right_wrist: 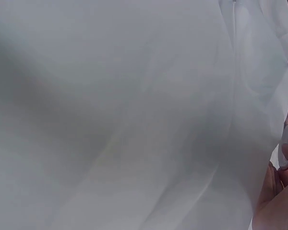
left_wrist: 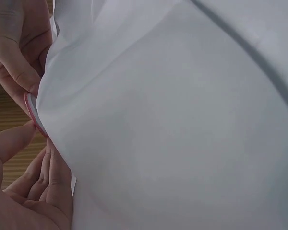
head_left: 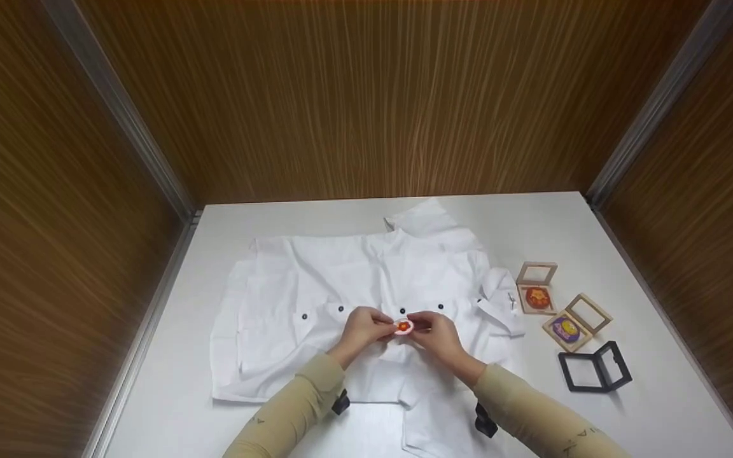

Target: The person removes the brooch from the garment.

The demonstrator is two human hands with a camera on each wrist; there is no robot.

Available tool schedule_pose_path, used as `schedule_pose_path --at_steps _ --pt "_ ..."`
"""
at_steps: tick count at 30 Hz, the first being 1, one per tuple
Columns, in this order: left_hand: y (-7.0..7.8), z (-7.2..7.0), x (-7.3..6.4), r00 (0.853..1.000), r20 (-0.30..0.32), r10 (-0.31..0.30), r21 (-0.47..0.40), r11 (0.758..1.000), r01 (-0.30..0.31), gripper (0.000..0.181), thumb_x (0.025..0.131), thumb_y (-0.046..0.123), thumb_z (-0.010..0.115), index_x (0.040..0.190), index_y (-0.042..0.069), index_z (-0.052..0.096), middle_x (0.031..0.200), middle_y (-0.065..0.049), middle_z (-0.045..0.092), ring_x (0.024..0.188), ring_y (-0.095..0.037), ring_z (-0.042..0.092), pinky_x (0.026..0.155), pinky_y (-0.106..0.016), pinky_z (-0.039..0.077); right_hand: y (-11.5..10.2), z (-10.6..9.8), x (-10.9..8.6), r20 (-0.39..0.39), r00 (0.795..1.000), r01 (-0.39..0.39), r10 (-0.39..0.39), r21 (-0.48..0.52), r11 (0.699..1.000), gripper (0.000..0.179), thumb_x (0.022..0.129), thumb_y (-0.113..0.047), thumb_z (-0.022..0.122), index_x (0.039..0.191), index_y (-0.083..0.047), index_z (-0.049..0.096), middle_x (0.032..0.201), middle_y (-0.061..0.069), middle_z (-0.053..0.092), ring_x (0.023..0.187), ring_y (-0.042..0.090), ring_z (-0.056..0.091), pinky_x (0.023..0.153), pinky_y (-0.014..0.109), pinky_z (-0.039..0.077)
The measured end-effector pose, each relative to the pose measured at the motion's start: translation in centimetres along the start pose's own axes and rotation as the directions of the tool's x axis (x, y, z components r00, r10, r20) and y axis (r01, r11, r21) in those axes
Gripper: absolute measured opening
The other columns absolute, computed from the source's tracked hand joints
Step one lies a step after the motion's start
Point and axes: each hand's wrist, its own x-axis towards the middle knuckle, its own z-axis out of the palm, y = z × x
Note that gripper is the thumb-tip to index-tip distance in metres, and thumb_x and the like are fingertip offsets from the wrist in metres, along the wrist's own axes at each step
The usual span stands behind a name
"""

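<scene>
A white garment (head_left: 335,267) with a row of dark buttons (head_left: 341,309) is spread over the white table. Near its middle I hold a small round badge (head_left: 403,327) with a pink rim and a red-orange centre. My left hand (head_left: 364,331) pinches its left edge, and my right hand (head_left: 438,334) pinches the right edge. White cloth rises against the badge's edge (left_wrist: 34,114) in the left wrist view. Cloth (right_wrist: 134,115) fills most of the right wrist view, where fingers show only at the right border. How the badge's back meets the cloth is hidden.
On the right of the white table (head_left: 646,318) stand an opened wooden case (head_left: 537,273) with a red disc, another wooden case (head_left: 589,312) with a purple disc, and an opened black frame (head_left: 599,370). Wood-grain panels (head_left: 392,95) enclose the table's back and sides.
</scene>
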Motion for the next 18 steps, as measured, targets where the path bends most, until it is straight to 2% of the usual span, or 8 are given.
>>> schedule_pose_path --at_steps 5,11,14,18 --pt "0.12 -0.04 -0.08 1.0 -0.01 0.026 0.004 1.0 -0.025 0.016 0.083 -0.004 0.081 0.096 -0.012 0.079 0.088 -0.025 0.08 0.073 -0.02 0.079 0.067 -0.025 0.064 -0.07 0.0 -0.09 0.004 1.0 -0.004 0.004 0.015 1.0 0.035 0.083 0.003 0.086 0.115 0.013 0.074 0.107 0.029 0.078 0.099 0.042 0.078 0.085 0.036 0.066" --pt "0.3 -0.02 -0.19 0.998 -0.037 0.045 0.059 0.997 -0.043 0.015 0.082 -0.003 0.083 0.095 -0.009 0.08 0.088 -0.022 0.081 0.069 -0.01 0.073 0.066 -0.02 0.062 -0.09 -0.09 -0.27 0.025 0.999 -0.041 0.041 0.005 0.999 0.038 0.083 0.001 0.088 0.117 0.011 0.074 0.101 0.025 0.079 0.092 0.033 0.079 0.078 0.022 0.063" --pt "0.37 0.01 -0.19 0.997 -0.051 0.052 0.091 0.995 -0.047 0.013 0.084 0.0 0.084 0.094 -0.007 0.08 0.088 -0.019 0.081 0.071 -0.009 0.073 0.066 -0.019 0.061 -0.14 -0.08 -0.26 0.033 0.997 -0.064 0.063 0.03 0.998 0.04 0.083 0.0 0.088 0.119 0.011 0.073 0.099 0.025 0.079 0.088 0.029 0.078 0.073 0.015 0.059" --pt "0.3 0.01 -0.22 0.995 -0.066 0.073 0.121 0.991 -0.064 0.013 0.084 0.001 0.085 0.094 -0.006 0.081 0.088 -0.019 0.081 0.074 -0.012 0.075 0.066 -0.019 0.06 -0.14 0.06 -0.24 0.034 0.998 -0.063 0.061 0.056 0.996 0.04 0.083 0.003 0.085 0.12 0.012 0.072 0.096 0.026 0.078 0.085 0.027 0.078 0.07 0.011 0.055"
